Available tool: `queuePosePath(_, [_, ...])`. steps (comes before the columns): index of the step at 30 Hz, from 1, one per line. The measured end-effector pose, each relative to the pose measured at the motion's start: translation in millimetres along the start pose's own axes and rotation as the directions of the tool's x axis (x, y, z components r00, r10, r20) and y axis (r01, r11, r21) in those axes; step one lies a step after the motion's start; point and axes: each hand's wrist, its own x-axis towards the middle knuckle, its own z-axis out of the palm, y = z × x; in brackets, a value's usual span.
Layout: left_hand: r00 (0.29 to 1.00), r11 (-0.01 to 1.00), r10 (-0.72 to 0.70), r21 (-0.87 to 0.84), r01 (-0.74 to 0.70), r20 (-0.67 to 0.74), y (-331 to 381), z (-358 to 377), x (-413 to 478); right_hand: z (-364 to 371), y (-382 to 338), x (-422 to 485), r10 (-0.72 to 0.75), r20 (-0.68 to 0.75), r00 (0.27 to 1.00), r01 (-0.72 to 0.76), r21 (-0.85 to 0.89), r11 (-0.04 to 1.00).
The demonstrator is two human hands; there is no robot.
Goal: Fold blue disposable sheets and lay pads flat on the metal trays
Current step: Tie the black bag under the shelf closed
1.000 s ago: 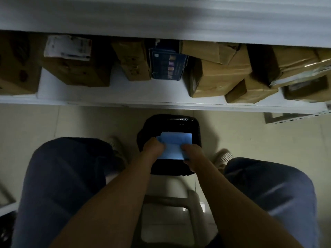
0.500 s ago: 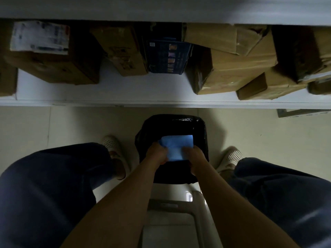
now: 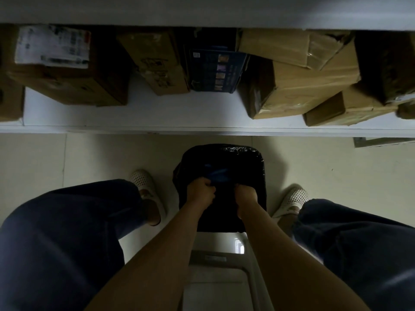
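Over the black bag-lined bin (image 3: 224, 150) on the floor, in the head view, a crumpled blue disposable sheet (image 3: 217, 173) is held bunched between the left hand (image 3: 201, 191) and the right hand (image 3: 246, 195), each grip curled closed on it. No metal trays or pads are seen; folding and laying are judged not yet done.

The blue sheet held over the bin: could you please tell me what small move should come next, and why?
Probably release it: the left hand and right hand both grip the crumpled blue sheet at the mouth of the black-lined bin.
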Motion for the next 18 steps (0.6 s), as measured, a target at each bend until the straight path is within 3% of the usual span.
queuePosePath(2, [0.995,0.998,0.031,-0.044,-0.036,-0.099,0.5,-3.5,-3.8,-1.8,3.0,-2.9,0.001,-0.028,1.0,0.001,0.073,0.997])
queuePosePath(4, [0.97,0.99,0.13,0.08,-0.115,-0.207,-3.4,-8.2,-8.2,-6.4,4.0,-7.3,-0.013,-0.095,0.995,0.025,0.131,0.991])
queuePosePath(6, [0.932,0.977,0.183,0.162,-0.137,-0.314,-8.6,-15.3,-9.9,-12.6,3.9,-9.7,-0.102,-0.264,0.959,0.117,0.04,0.992])
queuePosePath(8, [0.891,0.979,0.181,0.16,-0.124,-0.417,-14.4,-21.4,-10.5,-21.3,5.0,-10.1,-0.154,-0.424,0.892,0.149,-0.046,0.988])
queuePosePath(11, [0.843,0.996,0.078,0.079,-0.042,-0.532,-20.3,-25.5,-11.8,-33.2,9.6,-8.6,-0.085,-0.541,0.837,0.092,-0.015,0.996])
queuePosePath(13, [0.847,0.992,-0.109,-0.112,0.059,-0.52,-27.3,-27.0,-10.9,-37.7,15.5,-5.4,0.022,-0.508,0.861,-0.006,0.032,0.999])
queuePosePath(15, [0.875,0.909,-0.316,-0.38,0.169,-0.367,-37.9,-25.4,-6.6,-43.5,19.3,-5.8,0.201,-0.385,0.901,-0.136,0.19,0.972])
queuePosePath(18, [0.916,0.81,-0.384,-0.519,0.274,-0.116,-59.9,-19.0,4.8,-52.6,20.3,-14.4,0.424,-0.109,0.899,-0.34,0.436,0.833])
